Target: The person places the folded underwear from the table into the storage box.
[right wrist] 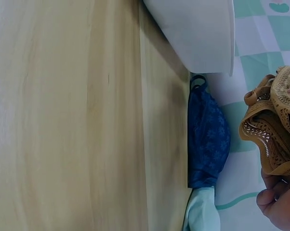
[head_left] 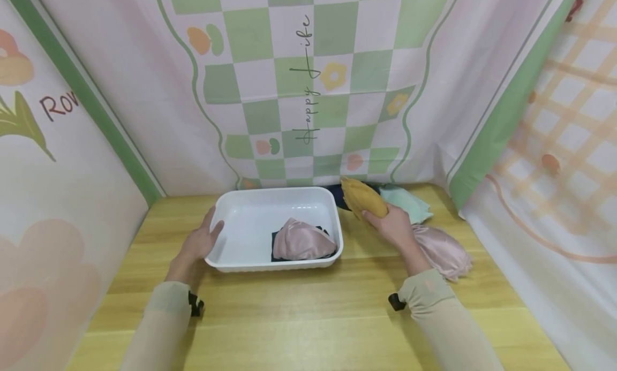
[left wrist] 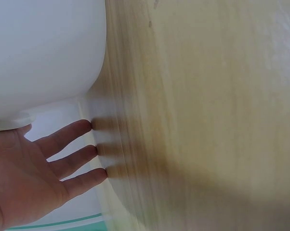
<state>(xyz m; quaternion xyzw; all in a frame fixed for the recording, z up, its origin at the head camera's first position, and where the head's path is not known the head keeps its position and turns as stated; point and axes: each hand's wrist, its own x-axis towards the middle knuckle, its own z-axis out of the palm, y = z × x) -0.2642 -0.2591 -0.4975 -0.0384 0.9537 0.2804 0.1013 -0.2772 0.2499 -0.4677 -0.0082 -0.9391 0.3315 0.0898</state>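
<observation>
My right hand (head_left: pixel 396 226) grips a folded mustard lace bra (head_left: pixel 362 198), raised above the table beside the tray. The right wrist view shows its openwork lace and smooth edging, with part of the hand out of frame. My left hand (head_left: pixel 198 242) rests at the left end of a white rectangular tray (head_left: pixel 241 266), thumb at the rim. In the left wrist view its fingers (left wrist: pixel 70 137) are straight and spread, fingertips down at the tabletop. Inside the tray, toward its right side, a folded pink satin bra (head_left: pixel 301 241) lies over a black folded piece (head_left: pixel 276 253), mostly hidden.
Right of the tray, along the back, lie a navy flowered bra (right wrist: pixel 207 137) and a mint-green one (head_left: pixel 407 202). Another pink satin piece (head_left: pixel 441 250) lies near my right forearm. Printed curtains (head_left: pixel 308 92) hang behind and on both sides of the wooden table (head_left: pixel 299 317).
</observation>
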